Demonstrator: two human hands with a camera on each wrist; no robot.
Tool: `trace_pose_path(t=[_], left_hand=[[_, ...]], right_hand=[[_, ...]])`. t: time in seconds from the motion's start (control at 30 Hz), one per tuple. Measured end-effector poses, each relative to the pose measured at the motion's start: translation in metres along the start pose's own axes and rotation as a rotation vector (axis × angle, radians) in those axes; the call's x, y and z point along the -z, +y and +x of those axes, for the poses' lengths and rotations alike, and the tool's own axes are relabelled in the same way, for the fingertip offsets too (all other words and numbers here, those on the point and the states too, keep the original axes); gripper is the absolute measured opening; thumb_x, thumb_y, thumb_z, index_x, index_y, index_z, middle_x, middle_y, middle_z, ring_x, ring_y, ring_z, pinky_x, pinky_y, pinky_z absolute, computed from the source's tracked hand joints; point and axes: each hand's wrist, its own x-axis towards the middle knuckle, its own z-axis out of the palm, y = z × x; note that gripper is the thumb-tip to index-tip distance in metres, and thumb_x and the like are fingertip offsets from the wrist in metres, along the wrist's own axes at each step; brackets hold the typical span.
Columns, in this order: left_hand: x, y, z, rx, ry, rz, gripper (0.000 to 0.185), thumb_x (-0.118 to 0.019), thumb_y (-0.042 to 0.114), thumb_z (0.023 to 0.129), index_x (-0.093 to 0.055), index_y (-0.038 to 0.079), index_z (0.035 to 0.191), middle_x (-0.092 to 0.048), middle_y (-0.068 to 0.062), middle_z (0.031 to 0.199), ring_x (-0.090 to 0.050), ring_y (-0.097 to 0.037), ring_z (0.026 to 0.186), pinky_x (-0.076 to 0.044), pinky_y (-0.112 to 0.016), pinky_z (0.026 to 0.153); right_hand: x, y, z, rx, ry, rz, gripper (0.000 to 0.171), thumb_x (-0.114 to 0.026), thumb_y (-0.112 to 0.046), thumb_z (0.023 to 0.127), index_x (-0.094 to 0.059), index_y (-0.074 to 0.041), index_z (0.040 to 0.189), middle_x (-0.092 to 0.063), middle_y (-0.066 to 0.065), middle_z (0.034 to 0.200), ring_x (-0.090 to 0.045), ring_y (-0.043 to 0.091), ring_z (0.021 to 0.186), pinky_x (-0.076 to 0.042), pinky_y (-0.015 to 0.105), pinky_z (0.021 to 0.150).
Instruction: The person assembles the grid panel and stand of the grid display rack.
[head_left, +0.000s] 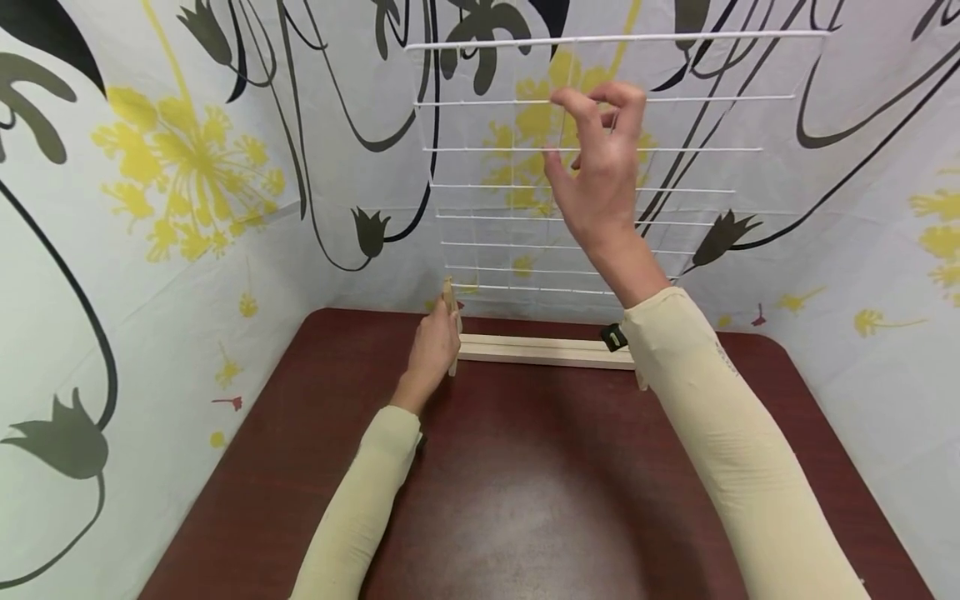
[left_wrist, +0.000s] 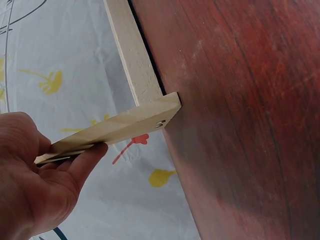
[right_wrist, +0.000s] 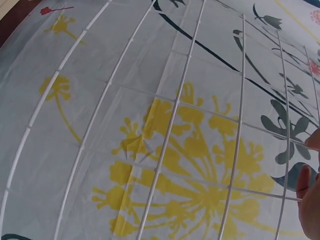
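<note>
**Wire grid rack steadied at its foot and touched near the top**

Nearest, two sleeved forearms are seen reaching over the dark red bench (head_left: 525, 500). At about 11 o'clock from the bench centre, the left hand (head_left: 433, 350) is closed on the upright wooden foot (left_wrist: 120, 127) at the left end of the rack's base; in the left wrist view the fingers (left_wrist: 82, 162) are curled under the foot, with the thumb side above it. From that foot, a pale wooden rail (head_left: 543, 348) is laid along the far edge of the bench toward 3 o'clock.

Behind the rail, at 12 o'clock, the white wire grid (head_left: 495, 192) is stood upright against the patterned backdrop (head_left: 187, 167). The right hand (head_left: 600, 167) is raised in front of its upper rows, the fingers loosely bent; the fingertips appear to lie at a wire, but whether a wire is pinched cannot be told.

The rack is judged light. The wooden base should be stiff and offer a sure hold, best taken at the foot or rail. The thin wires will likely flex and be smooth, so a crossing would be the steadier place.

The right end of the base is hidden by the right forearm, and a small black object (head_left: 613, 337) there cannot be identified. How the grid is fixed into the rail is not shown. Only the edges of the fingertips (right_wrist: 307, 182) are caught in the right wrist view.
</note>
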Motion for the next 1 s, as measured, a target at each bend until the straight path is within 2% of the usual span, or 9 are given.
trace_pose_path(t=[0.13,0.27,0.47,0.63,0.77,0.9,1.0], left_hand=[[-0.001,0.0,-0.001,-0.004,0.006,0.001,0.026,-0.04,0.025,0.116,-0.05,0.003,0.124,-0.069,-0.019,0.095,-0.073,-0.036,0.08,-0.06,-0.049,0.063],[-0.001,0.001,-0.001,0.002,0.0,0.003,0.027,-0.04,0.025,0.116,-0.05,0.003,0.127,-0.07,-0.02,0.095,-0.073,-0.037,0.08,-0.06,-0.048,0.063],[0.001,0.003,-0.002,0.029,0.004,0.014,0.026,-0.041,0.025,0.115,-0.05,0.004,0.127,-0.07,-0.02,0.095,-0.073,-0.038,0.083,-0.061,-0.05,0.066],[0.002,0.004,-0.002,0.019,0.006,0.011,0.024,-0.043,0.023,0.115,-0.05,0.003,0.126,-0.07,-0.019,0.093,-0.073,-0.039,0.082,-0.06,-0.051,0.066],[0.002,0.004,-0.002,0.016,-0.003,0.013,0.024,-0.042,0.025,0.115,-0.05,0.005,0.125,-0.069,-0.018,0.091,-0.072,-0.036,0.079,-0.059,-0.049,0.063],[0.002,0.003,-0.002,0.021,-0.012,0.044,0.025,-0.04,0.028,0.116,-0.05,0.006,0.123,-0.068,-0.015,0.089,-0.071,-0.033,0.075,-0.058,-0.046,0.061],[0.004,0.002,-0.003,0.016,-0.013,0.056,0.026,-0.04,0.029,0.116,-0.051,0.006,0.121,-0.068,-0.014,0.088,-0.071,-0.033,0.074,-0.058,-0.046,0.061]], right_hand=[[0.001,0.002,0.0,-0.036,-0.05,-0.03,0.047,-0.07,-0.002,0.094,-0.062,-0.024,0.135,-0.045,0.019,0.13,-0.051,0.025,0.088,-0.044,0.025,0.07],[0.002,0.003,0.0,-0.047,-0.082,-0.049,0.047,-0.073,-0.005,0.095,-0.061,-0.025,0.136,-0.044,0.019,0.13,-0.053,0.025,0.096,-0.044,0.024,0.069],[0.004,0.007,0.002,-0.019,-0.113,-0.046,0.049,-0.079,-0.009,0.094,-0.059,-0.023,0.136,-0.046,0.022,0.129,-0.057,0.031,0.096,-0.052,0.032,0.068],[0.006,0.013,0.003,-0.008,-0.132,-0.054,0.051,-0.081,-0.01,0.093,-0.057,-0.019,0.136,-0.046,0.025,0.126,-0.059,0.032,0.098,-0.056,0.039,0.08],[0.007,0.017,0.002,-0.049,-0.16,-0.07,0.052,-0.082,-0.011,0.092,-0.056,-0.02,0.136,-0.046,0.021,0.125,-0.062,0.03,0.1,-0.057,0.04,0.089],[0.008,0.02,0.001,-0.083,-0.194,-0.07,0.053,-0.083,-0.012,0.092,-0.056,-0.021,0.137,-0.045,0.019,0.125,-0.064,0.031,0.099,-0.057,0.039,0.09],[0.009,0.023,0.0,-0.075,-0.215,-0.075,0.054,-0.082,-0.015,0.093,-0.055,-0.021,0.139,-0.044,0.019,0.125,-0.064,0.032,0.098,-0.057,0.039,0.089]])
